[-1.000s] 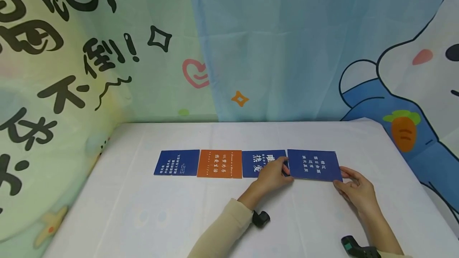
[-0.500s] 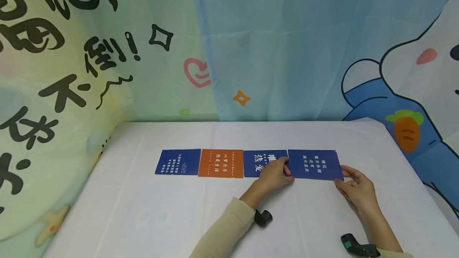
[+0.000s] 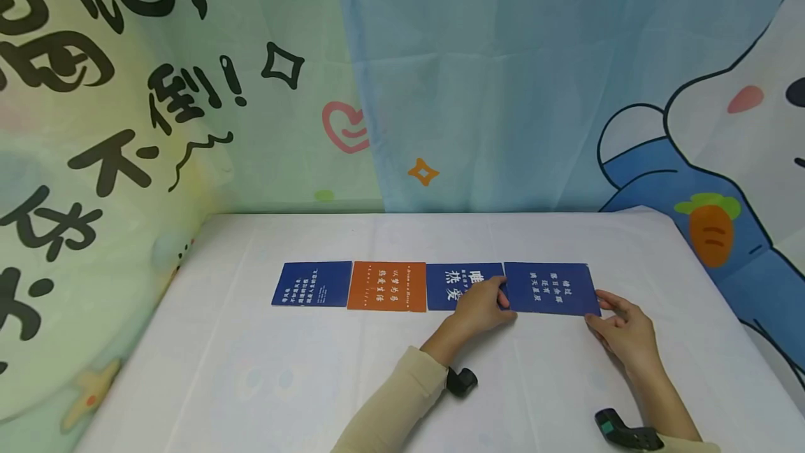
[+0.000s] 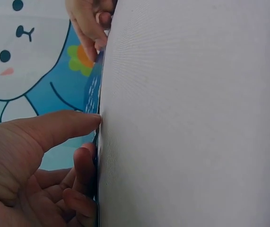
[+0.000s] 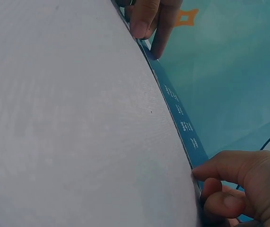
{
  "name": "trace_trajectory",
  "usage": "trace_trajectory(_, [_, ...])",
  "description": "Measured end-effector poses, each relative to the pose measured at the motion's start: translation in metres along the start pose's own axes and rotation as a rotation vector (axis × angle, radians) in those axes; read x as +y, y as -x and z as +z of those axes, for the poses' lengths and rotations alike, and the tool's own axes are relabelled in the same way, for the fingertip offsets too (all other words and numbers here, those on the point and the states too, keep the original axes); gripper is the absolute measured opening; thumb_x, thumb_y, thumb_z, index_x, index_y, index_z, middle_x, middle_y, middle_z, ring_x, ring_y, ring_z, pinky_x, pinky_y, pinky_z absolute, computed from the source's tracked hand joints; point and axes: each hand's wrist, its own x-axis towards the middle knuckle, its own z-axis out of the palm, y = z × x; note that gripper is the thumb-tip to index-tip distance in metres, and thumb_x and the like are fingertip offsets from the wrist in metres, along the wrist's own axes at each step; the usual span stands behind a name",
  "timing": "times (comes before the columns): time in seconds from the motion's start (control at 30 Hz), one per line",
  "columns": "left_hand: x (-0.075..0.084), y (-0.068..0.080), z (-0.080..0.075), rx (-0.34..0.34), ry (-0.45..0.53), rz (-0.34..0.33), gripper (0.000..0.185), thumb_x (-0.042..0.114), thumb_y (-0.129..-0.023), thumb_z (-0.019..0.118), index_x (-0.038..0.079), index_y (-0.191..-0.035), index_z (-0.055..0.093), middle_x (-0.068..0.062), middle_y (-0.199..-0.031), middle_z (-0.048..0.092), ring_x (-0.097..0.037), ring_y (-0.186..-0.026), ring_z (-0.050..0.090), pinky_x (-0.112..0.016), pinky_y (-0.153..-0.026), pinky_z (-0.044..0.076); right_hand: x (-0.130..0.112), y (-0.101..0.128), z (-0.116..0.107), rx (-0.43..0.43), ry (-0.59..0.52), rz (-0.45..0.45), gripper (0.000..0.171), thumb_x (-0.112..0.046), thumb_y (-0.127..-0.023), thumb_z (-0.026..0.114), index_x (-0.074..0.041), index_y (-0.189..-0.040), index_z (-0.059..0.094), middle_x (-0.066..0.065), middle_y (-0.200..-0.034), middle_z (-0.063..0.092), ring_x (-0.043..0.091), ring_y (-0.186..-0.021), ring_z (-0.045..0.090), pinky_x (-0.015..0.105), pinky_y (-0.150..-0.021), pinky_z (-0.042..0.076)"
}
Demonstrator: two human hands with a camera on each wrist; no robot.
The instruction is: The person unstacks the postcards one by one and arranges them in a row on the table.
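Observation:
Four cards lie in a row on the white table [image 3: 352, 369]: a blue card [image 3: 311, 284], an orange card [image 3: 386, 286], a second blue card [image 3: 454, 286] and a rightmost blue card [image 3: 548, 289]. My left hand [image 3: 487, 303] pinches the rightmost card's left edge and covers the corner of its neighbour. My right hand [image 3: 616, 320] pinches the same card at its near right corner. In the left wrist view my left hand [image 4: 85, 142] meets the card's edge [image 4: 93, 92]. In the right wrist view my right hand [image 5: 210, 182] curls round the card's edge [image 5: 179, 120].
A cartoon cloth backdrop [image 3: 478, 75] hangs behind the table and along its left side. Black wrist devices sit on both forearms [image 3: 461, 381] [image 3: 619, 428]. Bare tablecloth lies in front of and behind the row of cards.

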Motion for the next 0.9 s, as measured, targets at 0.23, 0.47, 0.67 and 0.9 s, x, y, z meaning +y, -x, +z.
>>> trace_trajectory(0.23, [-0.001,-0.002,0.0,-0.011,0.025,-0.001,0.066,0.023,-0.08,0.081,0.007,-0.139,0.053,0.014,-0.077,0.055,0.0,-0.068,0.049,-0.016,-0.063,0.04,0.0,-0.003,-0.001,0.003,0.001,0.002,0.054,-0.009,-0.093,0.06,0.005,-0.142,0.042,0.019,-0.122,0.05,0.008,-0.053,0.049,0.021,-0.046,0.04])
trace_trajectory(0.47, [-0.005,-0.004,-0.002,-0.006,0.043,-0.008,0.066,0.025,-0.081,0.08,0.008,-0.139,0.052,0.014,-0.077,0.056,0.0,-0.069,0.049,-0.016,-0.063,0.039,-0.004,-0.009,0.002,-0.008,-0.001,0.005,0.053,-0.008,-0.093,0.061,0.007,-0.141,0.043,0.02,-0.119,0.051,0.007,-0.054,0.05,0.02,-0.046,0.041])
trace_trajectory(0.67, [-0.007,-0.005,-0.002,-0.011,0.12,0.007,0.068,0.026,-0.083,0.078,0.01,-0.141,0.048,0.013,-0.08,0.055,-0.001,-0.067,0.049,-0.017,-0.061,0.038,-0.004,-0.011,0.002,-0.006,0.016,0.01,0.053,-0.01,-0.093,0.06,0.007,-0.14,0.043,0.018,-0.116,0.051,0.008,-0.055,0.05,0.021,-0.047,0.041])
trace_trajectory(0.9, [-0.006,-0.005,-0.003,0.056,0.235,0.103,0.061,0.025,-0.089,0.072,0.01,-0.142,0.047,0.01,-0.089,0.055,0.001,-0.066,0.048,-0.015,-0.058,0.041,0.0,-0.009,-0.003,0.036,-0.071,0.109,0.051,-0.02,-0.098,0.053,0.0,-0.144,0.043,0.005,-0.111,0.054,0.007,-0.06,0.054,0.019,-0.052,0.046])
